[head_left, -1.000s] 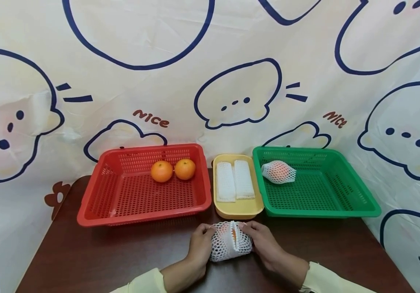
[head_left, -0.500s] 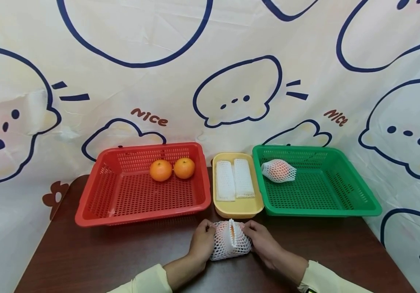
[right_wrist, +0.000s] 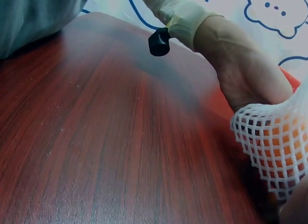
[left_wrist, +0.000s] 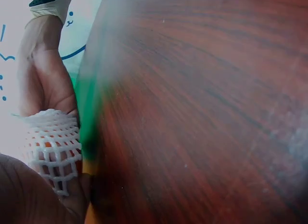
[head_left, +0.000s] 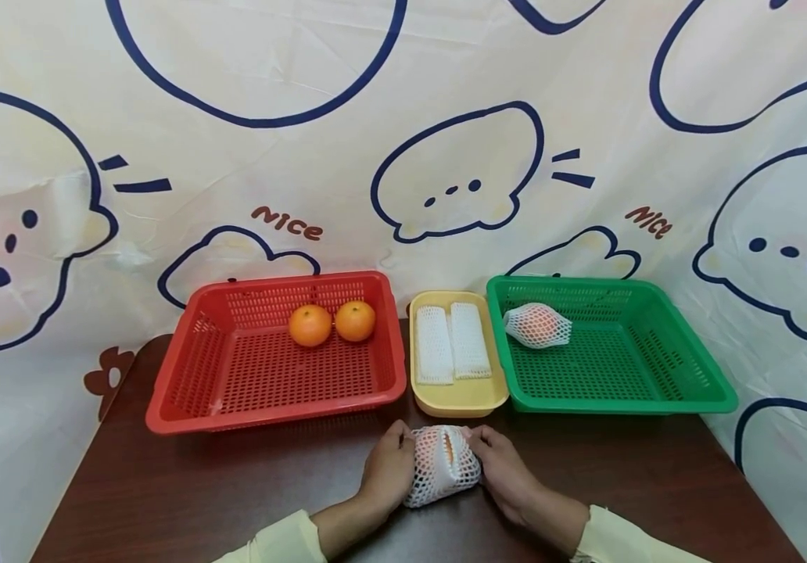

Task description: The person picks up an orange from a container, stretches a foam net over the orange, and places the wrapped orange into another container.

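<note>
An orange in a white foam net sleeve is held low over the near middle of the table. My left hand grips the sleeve's left side, thumb uppermost. On the opposite side my right hand pinches the sleeve near its top edge. Between the two hands the sleeve's mouth shows as a narrow slit with orange peel inside. In the right wrist view the mesh is stretched over the fruit, and the left hand reaches into its far end. The fingers under and behind the sleeve are hidden.
A red basket with two oranges stands at back left. Beside it, a yellow tray holds two flat foam sleeves. The green basket at back right contains one net-wrapped fruit. A patterned cloth hangs behind.
The sleeve has turned a little between the hands, its slit now leaning and its lower left corner dropped slightly. Both hands keep their grip. The baskets and their contents stay as they were.
</note>
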Demonstrator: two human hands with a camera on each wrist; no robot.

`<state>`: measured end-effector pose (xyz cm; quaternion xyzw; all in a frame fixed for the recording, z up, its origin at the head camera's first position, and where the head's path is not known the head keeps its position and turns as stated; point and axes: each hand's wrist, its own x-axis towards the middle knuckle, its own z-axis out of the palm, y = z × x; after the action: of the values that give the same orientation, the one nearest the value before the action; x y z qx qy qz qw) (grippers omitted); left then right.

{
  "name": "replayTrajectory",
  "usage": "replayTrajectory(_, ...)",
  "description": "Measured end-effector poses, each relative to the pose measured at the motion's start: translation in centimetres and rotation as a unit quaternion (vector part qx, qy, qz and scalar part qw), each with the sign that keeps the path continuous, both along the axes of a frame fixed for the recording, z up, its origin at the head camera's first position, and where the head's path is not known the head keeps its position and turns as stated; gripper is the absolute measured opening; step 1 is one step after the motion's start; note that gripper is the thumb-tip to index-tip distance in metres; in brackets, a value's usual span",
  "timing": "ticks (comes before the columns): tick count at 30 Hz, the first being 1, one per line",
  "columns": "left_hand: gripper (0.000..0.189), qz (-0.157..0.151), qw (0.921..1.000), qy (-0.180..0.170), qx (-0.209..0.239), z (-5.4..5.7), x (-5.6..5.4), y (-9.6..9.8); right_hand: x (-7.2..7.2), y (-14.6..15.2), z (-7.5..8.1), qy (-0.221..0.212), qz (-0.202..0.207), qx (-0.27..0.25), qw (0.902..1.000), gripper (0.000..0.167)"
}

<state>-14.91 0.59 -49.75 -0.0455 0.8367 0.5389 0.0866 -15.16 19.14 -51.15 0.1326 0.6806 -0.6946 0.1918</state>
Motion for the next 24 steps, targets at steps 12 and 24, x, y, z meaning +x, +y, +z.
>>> replayTrajectory(12,0.020,0.031,0.9877,-0.029,0.150,0.2,0.0,0.1,-0.1,-0.5,1.3,0.023,-0.020,-0.022,0.9993,0.022)
replayTrajectory(24,0.023,0.077,0.9819,-0.016,0.172,0.3,-0.1,0.3,-0.2,-1.1,1.5,0.001,-0.022,-0.009,0.9997,0.026)
